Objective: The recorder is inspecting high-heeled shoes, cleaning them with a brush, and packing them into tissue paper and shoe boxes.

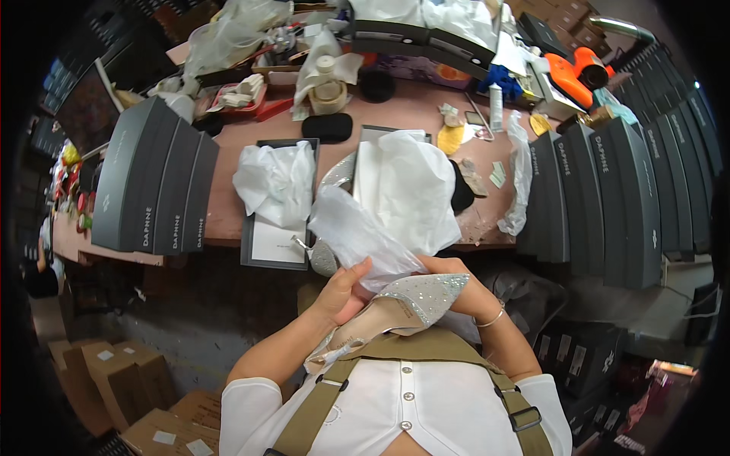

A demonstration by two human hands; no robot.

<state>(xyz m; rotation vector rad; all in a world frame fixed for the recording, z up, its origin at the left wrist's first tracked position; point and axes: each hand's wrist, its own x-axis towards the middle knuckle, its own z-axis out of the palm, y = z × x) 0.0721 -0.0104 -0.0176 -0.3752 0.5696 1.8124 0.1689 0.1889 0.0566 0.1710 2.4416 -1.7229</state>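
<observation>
A translucent white wrapping sheet [357, 228] stretches between my hands. My left hand [342, 296] is closed on its near left edge, thumb up. My right hand [460, 277] is closed at the sheet's right side, its fingers partly hidden. A silver glittery pointed shoe [430, 300] lies across my front, its toe overlapping my right hand and its heel end against my apron. Just beyond my left hand, a second silver shoe [324, 258] with a thin heel is partly covered by the sheet. White tissue paper [403, 190] spreads over an open box on the table.
To the left of that box, another open grey box [274, 254] holds crumpled tissue. Stacked dark shoe boxes stand at the left [144, 182] and right [623, 197]. A black case [327, 128], a white tube [496, 106] and an orange tool [566, 80] lie farther back. Cartons [125, 372] are on the floor.
</observation>
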